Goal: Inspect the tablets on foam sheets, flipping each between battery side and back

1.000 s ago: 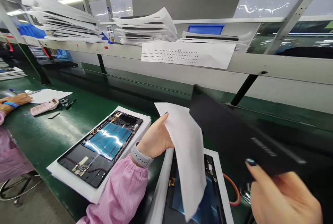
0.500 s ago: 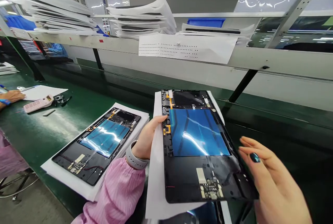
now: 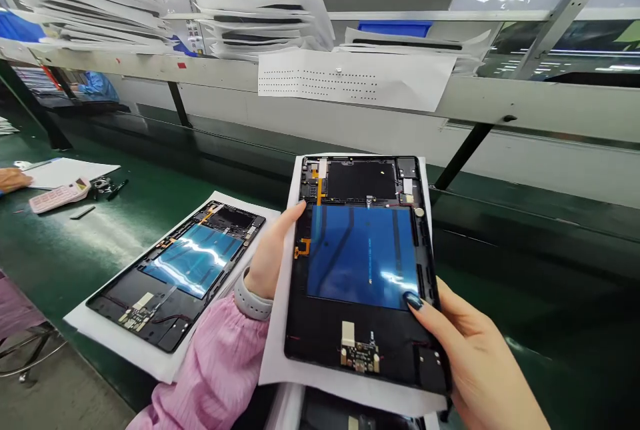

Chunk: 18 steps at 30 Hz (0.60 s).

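Observation:
An opened tablet (image 3: 365, 250), its blue-filmed battery, black frame and small circuit board showing, is held up on a sheet of white paper (image 3: 277, 350). My left hand (image 3: 274, 243) grips its left edge, thumb on the frame and fingers hidden beneath. At the lower right edge, my right hand (image 3: 475, 343) is closed on the same tablet, its dark-nailed thumb lying on the battery's corner. Left of my arm, a second opened tablet (image 3: 195, 270) lies on white paper. Another dark tablet (image 3: 325, 410) shows partly below the held one.
Paper-layered stacks (image 3: 265, 23) fill the shelf (image 3: 220, 73) above the green table (image 3: 150, 170). Farther left lie a pink calculator (image 3: 60, 197), a white sheet (image 3: 75, 173) and small black items. Another person's hand (image 3: 14, 180) rests at the left edge.
My right hand has moved left and closed on the tablet's right edge, where it was apart before. The tablet now lies squarer on its paper. My left hand keeps its hold.

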Motion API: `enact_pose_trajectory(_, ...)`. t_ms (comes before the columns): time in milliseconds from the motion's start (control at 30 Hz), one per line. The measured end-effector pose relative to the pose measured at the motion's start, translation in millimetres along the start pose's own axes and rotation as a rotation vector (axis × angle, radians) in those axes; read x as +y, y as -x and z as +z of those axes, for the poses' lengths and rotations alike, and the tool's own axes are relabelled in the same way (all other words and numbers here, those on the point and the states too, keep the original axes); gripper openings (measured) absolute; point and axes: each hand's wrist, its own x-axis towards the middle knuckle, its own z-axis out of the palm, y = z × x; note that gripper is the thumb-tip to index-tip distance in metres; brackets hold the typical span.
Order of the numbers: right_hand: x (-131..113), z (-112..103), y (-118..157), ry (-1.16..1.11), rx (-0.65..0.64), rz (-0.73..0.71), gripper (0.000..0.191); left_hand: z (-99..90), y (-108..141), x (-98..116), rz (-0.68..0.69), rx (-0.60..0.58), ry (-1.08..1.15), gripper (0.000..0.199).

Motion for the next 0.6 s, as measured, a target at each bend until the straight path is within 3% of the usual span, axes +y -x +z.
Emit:
enact_pose_trajectory(133, 1.0, -2.7, 2.7, 0.072, 0.023, -0.034, 0.046, -2.7, -2.4, 4.0, -0.102, -0.035, 0.049, 0.047)
enact_pose_trajectory(267, -3.5, -11.2, 6.5, -0.009, 0.141, -0.041, 0.07, -1.6, -2.0, 5.4, -0.12, -0.027, 0.075, 0.051)
enact_pose_trajectory(400, -4.2, -19.9, 5.8, 0.021, 0.138, -0.057, 0.091, 0.3, -2.0, 4.3, -0.151, -0.036, 0.114, 0.052)
enact_pose_trajectory(500, -1.5, -26.4, 2.7, -0.037, 0.097, 0.125, 0.09, 0.4, -1.6, 1.5, -0.168, -0.09, 0.136, 0.05)
enact_pose_trajectory(600, 6.8, -37.6, -2.8, -0.064, 0.077, 0.287, 0.068, 1.1, 0.3, -2.7, -0.185, -0.142, 0.147, 0.049)
